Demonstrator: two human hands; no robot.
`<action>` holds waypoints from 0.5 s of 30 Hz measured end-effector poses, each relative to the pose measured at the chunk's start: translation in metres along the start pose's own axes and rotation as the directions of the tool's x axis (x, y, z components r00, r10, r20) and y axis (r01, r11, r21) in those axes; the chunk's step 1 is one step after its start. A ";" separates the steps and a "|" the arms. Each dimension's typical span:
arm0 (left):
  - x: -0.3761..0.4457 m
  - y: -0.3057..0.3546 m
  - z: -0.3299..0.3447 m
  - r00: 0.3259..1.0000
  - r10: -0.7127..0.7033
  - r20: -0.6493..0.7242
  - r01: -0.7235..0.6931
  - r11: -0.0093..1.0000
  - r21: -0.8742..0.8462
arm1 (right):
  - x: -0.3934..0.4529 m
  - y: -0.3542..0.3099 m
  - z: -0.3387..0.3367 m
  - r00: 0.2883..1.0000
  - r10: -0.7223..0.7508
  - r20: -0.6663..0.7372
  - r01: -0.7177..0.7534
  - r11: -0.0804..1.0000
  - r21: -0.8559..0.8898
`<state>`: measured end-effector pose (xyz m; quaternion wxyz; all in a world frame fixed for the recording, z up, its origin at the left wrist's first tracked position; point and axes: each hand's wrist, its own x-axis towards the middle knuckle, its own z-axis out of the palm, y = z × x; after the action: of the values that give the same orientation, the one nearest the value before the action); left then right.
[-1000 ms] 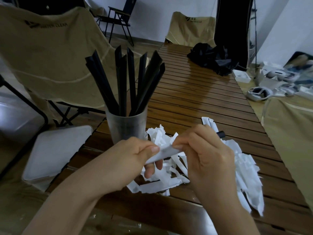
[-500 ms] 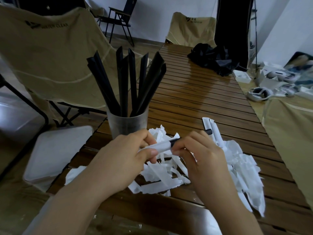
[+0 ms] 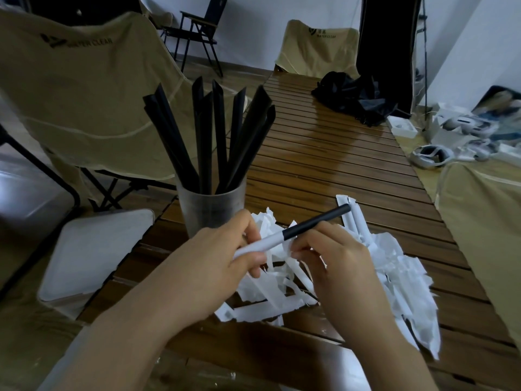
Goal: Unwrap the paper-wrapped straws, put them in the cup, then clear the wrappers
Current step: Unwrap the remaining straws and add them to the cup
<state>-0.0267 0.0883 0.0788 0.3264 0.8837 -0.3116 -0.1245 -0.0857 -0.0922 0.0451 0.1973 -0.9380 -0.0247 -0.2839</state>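
Note:
A frosted cup [image 3: 210, 208] stands on the slatted wooden table [image 3: 324, 165] and holds several black straws [image 3: 214, 136]. In front of it, my left hand [image 3: 220, 258] pinches the white paper wrapper [image 3: 260, 245] that still covers one end of a black straw [image 3: 315, 222]. My right hand [image 3: 338, 263] pinches the bare black part of that straw, whose far end points up and right. Under and to the right of both hands lies a heap of torn white wrappers [image 3: 394, 272].
A beige folding chair [image 3: 84, 88] stands left of the table, a white lidded box [image 3: 93, 255] below it. Black fabric [image 3: 355, 97] lies at the table's far end. White headsets and boxes [image 3: 451, 136] sit at the right.
The black straw has slid out of its wrapper toward the upper right; much more black shows now. My left hand kept hold of the wrapper while the right hand pulled away.

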 end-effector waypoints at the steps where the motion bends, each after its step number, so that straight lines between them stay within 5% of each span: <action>1: 0.000 0.000 -0.001 1.000 -0.003 -0.008 0.003 1.000 0.012 | 0.000 0.000 0.000 1.000 0.004 0.006 -0.004 1.000 -0.014; 11: -0.003 -0.007 -0.008 0.992 -0.001 -0.125 0.030 0.974 0.224 | -0.006 0.008 0.002 0.933 0.342 0.115 -0.346 0.938 0.013; 15: -0.002 -0.010 -0.006 0.990 -0.034 -0.139 0.064 0.974 0.217 | -0.005 0.003 -0.006 0.922 0.386 0.043 -0.388 0.918 0.078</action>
<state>-0.0213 0.0987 0.0763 0.2429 0.9283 -0.2789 -0.0373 -0.0922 -0.0966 0.0459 0.2889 -0.9188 0.1465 -0.2256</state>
